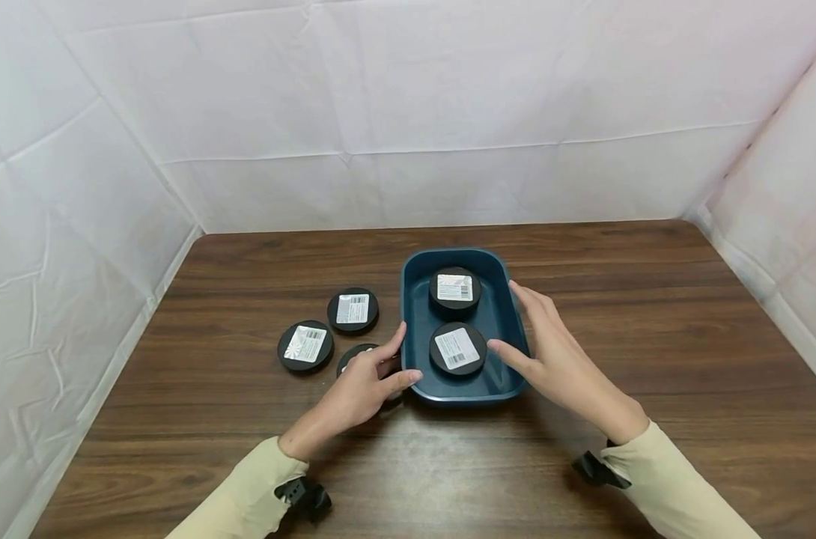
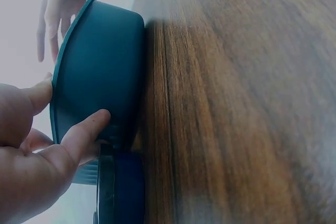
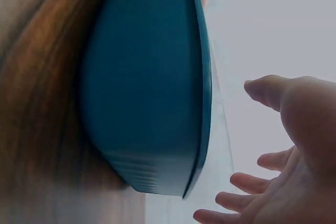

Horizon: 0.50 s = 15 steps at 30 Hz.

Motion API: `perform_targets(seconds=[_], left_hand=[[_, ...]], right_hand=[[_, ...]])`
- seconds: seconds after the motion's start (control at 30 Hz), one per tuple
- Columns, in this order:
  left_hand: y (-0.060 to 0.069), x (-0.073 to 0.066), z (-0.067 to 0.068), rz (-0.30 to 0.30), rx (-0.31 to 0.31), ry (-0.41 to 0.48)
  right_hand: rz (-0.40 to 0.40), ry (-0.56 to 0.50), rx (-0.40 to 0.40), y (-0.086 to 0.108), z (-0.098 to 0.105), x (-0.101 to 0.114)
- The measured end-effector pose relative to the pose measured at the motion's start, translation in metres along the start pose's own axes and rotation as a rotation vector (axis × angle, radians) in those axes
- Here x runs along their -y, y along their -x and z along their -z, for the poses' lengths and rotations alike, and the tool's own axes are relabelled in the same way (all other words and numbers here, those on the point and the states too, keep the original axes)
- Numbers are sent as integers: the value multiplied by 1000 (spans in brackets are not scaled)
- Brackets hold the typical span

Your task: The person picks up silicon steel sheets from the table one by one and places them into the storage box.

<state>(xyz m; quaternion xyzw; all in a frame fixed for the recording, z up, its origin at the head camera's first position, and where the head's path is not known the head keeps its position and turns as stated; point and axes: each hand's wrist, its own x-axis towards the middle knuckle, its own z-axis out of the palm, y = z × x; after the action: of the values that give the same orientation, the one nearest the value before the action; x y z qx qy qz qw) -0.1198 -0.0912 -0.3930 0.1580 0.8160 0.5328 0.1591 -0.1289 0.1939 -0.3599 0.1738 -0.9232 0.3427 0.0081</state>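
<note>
A blue rectangular tray (image 1: 495,299) lies on the table, with two round black pucks inside, the back one (image 1: 454,292) and the front one (image 1: 457,349), both bearing white labels. My left hand (image 1: 357,389) grips the tray's left side, thumb at the rim and fingers against the outer wall, as the left wrist view shows of the hand (image 2: 42,156) and tray (image 2: 100,66). Over the tray's right rim hovers my right hand (image 1: 563,367), its fingers spread and holding nothing. In the right wrist view that hand (image 3: 299,156) is apart from the tray wall (image 3: 147,72).
Left of the tray, labelled black pucks sit on the wooden table (image 1: 617,299): one at the back (image 1: 352,310), one farther left (image 1: 305,346), and one (image 1: 354,355) partly hidden by my left hand. White sheeting (image 1: 448,112) surrounds the table's back and sides.
</note>
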Motion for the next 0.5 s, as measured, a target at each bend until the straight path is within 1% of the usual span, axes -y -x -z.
perform_targets(seconds=[0.17, 0.33, 0.5], left_hand=[[1, 1, 0, 1, -7, 12], [1, 1, 0, 2, -6, 20], [1, 1, 0, -6, -5, 4]], right_hand=[[-29, -43, 2, 7, -2, -1], [-55, -55, 7, 11, -3, 0], [-70, -66, 11, 15, -4, -2]])
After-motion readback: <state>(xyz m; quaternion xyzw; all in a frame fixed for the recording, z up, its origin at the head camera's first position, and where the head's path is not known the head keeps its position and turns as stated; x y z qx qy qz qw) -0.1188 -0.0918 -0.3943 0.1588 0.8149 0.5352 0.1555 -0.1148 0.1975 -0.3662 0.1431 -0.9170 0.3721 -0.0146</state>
